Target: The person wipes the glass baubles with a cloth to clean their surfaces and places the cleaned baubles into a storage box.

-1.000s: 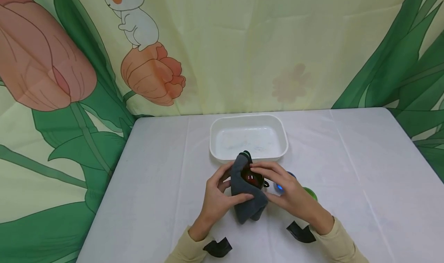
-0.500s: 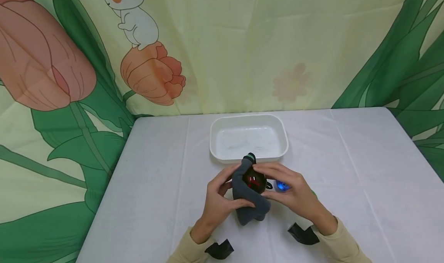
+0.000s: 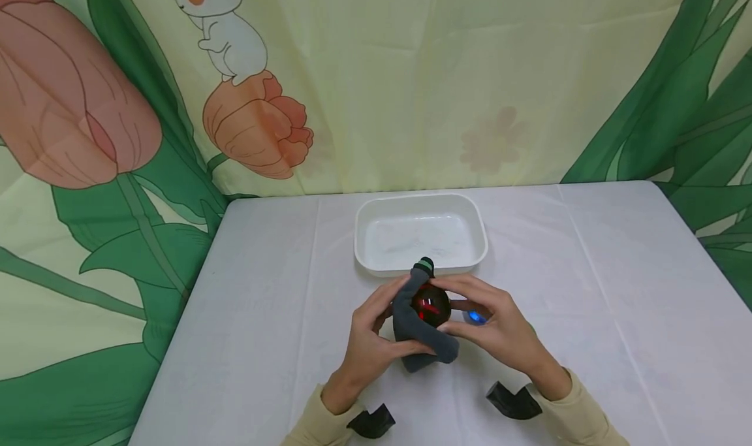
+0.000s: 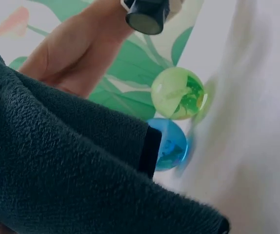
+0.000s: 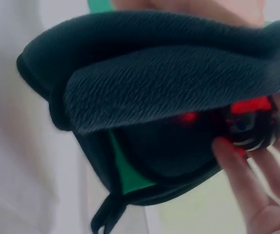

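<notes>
A dark grey-blue towel [image 3: 420, 341] with black edging is bunched over the near table, in front of the tray. My left hand [image 3: 373, 341] holds it from the left, thumb toward the viewer. Tucked into the towel's fold is a translucent dark red ball [image 3: 431, 305], which shows a red glint. My right hand [image 3: 499, 328] grips this ball from the right between fingers and thumb. Seen from the right wrist, the towel [image 5: 169, 83] arches over the ball, its hanging loop [image 5: 108, 209] dangling. The ball's left side is hidden by cloth.
A white tray [image 3: 420, 237] stands at the back middle of the white-covered table. Behind the right hand lies a blue translucent ball [image 4: 167, 146], beside a green one [image 4: 176, 92]. A flower-printed curtain [image 3: 376, 106] hangs at the table's far edge.
The towel and red ball have shifted slightly right, with more of the ball exposed. The black loop seen beside the ball is now out of sight in the head view.
</notes>
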Available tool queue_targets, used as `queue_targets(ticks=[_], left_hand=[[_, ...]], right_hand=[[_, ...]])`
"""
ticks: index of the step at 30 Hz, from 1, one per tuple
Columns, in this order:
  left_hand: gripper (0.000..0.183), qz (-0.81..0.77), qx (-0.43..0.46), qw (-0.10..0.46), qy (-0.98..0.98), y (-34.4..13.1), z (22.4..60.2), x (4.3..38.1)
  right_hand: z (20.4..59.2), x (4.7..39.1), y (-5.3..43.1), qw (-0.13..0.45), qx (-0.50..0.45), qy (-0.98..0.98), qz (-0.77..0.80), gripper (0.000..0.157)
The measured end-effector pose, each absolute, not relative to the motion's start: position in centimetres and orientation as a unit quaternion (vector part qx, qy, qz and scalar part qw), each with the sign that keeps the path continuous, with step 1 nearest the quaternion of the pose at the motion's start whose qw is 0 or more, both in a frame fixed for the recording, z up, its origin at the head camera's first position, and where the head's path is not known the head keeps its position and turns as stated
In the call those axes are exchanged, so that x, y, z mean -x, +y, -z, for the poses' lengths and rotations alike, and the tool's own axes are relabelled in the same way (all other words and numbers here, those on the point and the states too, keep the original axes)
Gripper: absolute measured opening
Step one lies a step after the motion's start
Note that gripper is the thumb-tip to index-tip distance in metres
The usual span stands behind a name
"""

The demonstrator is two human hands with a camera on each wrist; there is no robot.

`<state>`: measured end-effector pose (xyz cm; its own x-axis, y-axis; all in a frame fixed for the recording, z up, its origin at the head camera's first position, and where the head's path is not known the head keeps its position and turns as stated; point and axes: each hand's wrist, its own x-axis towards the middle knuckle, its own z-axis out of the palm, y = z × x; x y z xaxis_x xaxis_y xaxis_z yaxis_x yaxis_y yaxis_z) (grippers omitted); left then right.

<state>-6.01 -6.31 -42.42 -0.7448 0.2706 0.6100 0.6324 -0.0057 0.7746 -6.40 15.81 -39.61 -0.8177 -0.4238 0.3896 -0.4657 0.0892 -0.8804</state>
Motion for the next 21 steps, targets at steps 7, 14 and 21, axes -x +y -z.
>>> queue_targets(ticks=[7, 14, 21], left_hand=[[0.102, 0.624, 0.324, 0.144, -0.697, -6.2, 42.5, 6.1], [0.091, 0.631, 0.303, 0.154, -0.698, -6.0, 43.1, 6.1], [0.081, 0.627, 0.295, 0.176, -0.699, -6.0, 43.4, 6.1]], right_hand=[[39.4, 6.2, 15.8, -0.061, -0.229, -0.715, -0.658, 0.053], [39.4, 5.9, 15.6, -0.083, -0.180, -0.743, -0.640, 0.049], [39.1, 6.1, 16.0, -0.044, -0.268, -0.763, -0.586, 0.050]])
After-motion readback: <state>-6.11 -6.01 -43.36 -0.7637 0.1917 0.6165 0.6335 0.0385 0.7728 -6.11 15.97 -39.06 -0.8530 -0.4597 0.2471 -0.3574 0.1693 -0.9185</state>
